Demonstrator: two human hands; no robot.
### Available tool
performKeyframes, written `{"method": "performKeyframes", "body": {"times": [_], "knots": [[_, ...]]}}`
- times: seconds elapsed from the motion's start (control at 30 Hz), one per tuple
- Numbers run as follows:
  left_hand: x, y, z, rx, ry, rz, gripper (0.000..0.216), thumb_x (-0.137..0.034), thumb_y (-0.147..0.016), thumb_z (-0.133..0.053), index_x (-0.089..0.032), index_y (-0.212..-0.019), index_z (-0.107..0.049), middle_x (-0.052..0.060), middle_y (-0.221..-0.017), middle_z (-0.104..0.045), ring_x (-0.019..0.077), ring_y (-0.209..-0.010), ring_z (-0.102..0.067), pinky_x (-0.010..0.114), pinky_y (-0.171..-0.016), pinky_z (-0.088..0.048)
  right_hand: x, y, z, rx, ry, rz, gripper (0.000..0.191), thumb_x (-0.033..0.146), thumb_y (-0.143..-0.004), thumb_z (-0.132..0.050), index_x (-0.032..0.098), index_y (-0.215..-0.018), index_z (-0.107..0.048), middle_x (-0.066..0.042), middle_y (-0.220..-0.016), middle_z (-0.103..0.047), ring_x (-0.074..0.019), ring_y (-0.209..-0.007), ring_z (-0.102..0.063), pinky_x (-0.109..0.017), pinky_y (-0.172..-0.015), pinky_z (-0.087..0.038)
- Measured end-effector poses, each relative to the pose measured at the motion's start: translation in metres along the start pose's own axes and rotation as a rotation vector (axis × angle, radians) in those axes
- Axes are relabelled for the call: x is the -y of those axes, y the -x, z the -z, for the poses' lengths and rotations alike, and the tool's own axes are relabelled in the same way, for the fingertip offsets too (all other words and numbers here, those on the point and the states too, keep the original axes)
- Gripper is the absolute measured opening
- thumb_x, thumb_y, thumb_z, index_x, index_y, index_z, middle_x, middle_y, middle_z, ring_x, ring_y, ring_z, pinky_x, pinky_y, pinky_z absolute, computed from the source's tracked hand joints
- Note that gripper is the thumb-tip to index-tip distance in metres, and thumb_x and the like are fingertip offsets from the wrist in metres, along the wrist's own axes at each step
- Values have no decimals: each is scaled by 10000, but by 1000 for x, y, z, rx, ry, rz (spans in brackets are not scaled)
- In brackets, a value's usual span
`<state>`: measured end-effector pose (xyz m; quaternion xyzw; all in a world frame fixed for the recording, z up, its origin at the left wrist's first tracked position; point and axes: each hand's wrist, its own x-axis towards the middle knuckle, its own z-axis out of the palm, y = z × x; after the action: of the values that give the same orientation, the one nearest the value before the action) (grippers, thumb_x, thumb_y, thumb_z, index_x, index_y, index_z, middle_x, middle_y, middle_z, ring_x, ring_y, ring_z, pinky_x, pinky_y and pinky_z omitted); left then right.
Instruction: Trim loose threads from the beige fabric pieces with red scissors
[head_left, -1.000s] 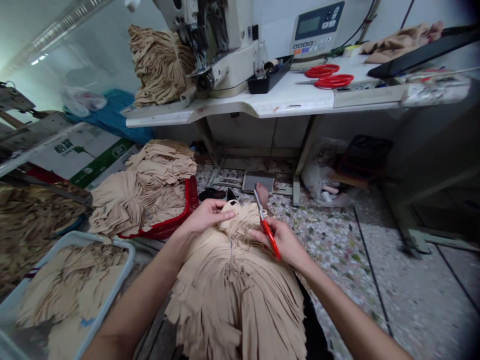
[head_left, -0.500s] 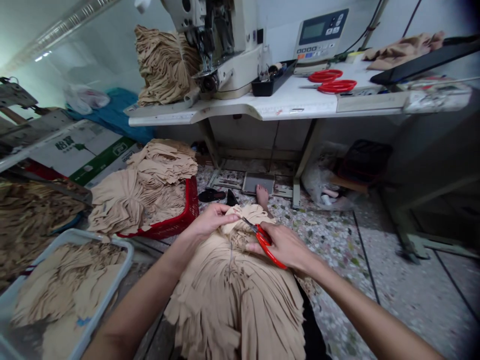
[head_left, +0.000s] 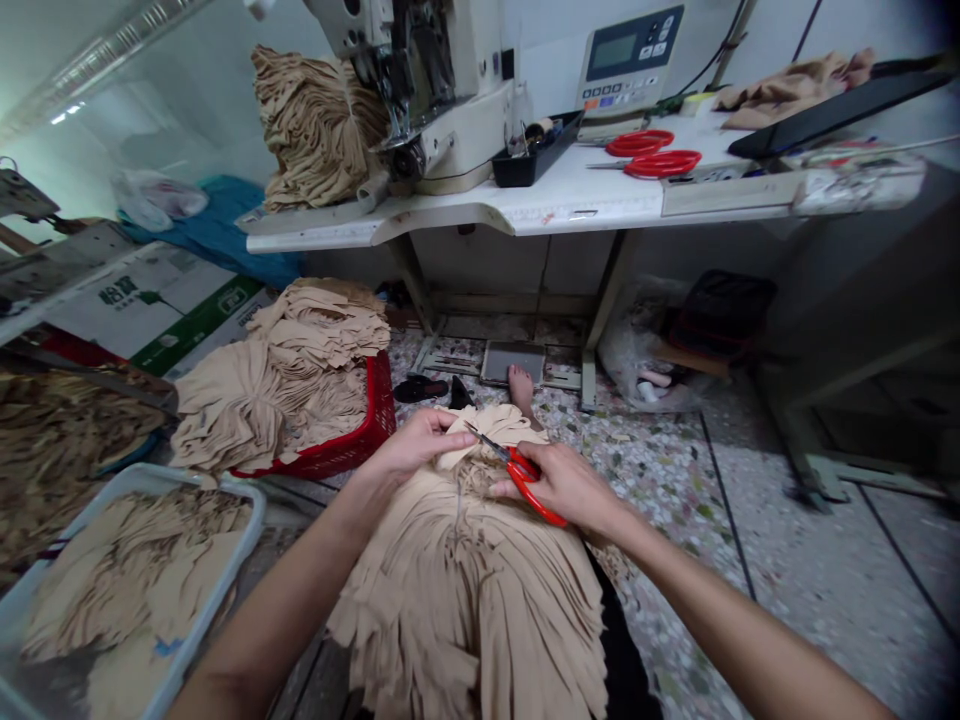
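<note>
A thick bundle of beige fabric pieces [head_left: 480, 590] lies across my lap, gathered at its middle. My left hand [head_left: 420, 440] pinches the edge of a piece at the far end of the bundle. Red-handled scissors [head_left: 531, 485] are in my right hand [head_left: 566, 485], with fingers wrapped around the handles. Their blades point up and left, and the tips reach the fabric beside my left fingertips. Whether the tips are on a thread there is too small to tell.
Ahead stands a sewing machine [head_left: 442, 110] on a white table [head_left: 555, 205], with another pair of red scissors [head_left: 660, 163] and a control panel [head_left: 630, 55]. To the left are a red basket [head_left: 352, 445] and a pale plastic bin [head_left: 251, 520] of beige fabric. A foot pedal [head_left: 495, 362] sits below.
The scissors' tips have moved slightly left, nearer to my left fingertips. My left hand keeps its pinch on the fabric. The whole view has shifted a little.
</note>
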<state>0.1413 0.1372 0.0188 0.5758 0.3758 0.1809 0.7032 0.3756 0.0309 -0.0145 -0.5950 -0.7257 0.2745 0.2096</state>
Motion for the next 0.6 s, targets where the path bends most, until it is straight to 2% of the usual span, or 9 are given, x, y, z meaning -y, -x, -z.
{"method": "performKeyframes", "body": {"times": [0.1, 0.27, 0.43, 0.6], "knots": [[3, 0, 0, -26, 16, 28, 347, -382, -728, -881, -107, -926, -810, 88, -871, -766, 135, -686, -640, 216, -650, -461, -5, 1, -3, -20, -54, -45, 497, 620, -901, -603, 211, -639, -496, 23, -553, -490, -139, -544, -410, -256, -536, -229], [5, 0, -1, -37, -19, 7, 362, -407, -736, -872, -114, -939, -813, 91, -888, -772, 137, -699, -649, 215, -662, -470, -9, 7, -7, 11, -43, -34, 456, 617, -893, -616, 213, -714, -505, 19, -606, -532, -145, -568, -456, -252, -549, -247], [3, 1, -3, 16, -105, 7, 416, -447, -731, -862, -104, -959, -811, 87, -873, -769, 161, -714, -653, 238, -682, -483, -2, 9, -5, 54, 11, 22, 441, 637, -924, -573, 221, -788, -517, 5, -661, -577, -161, -590, -499, -256, -565, -264], [9, 0, -3, 62, -234, -10, 439, -477, -743, -837, -91, -949, -802, 81, -841, -762, 172, -702, -639, 246, -663, -465, 7, 1, -3, 51, 20, 29, 471, 677, -899, -588, 220, -794, -537, -6, -679, -599, -168, -596, -509, -259, -551, -247]]}}
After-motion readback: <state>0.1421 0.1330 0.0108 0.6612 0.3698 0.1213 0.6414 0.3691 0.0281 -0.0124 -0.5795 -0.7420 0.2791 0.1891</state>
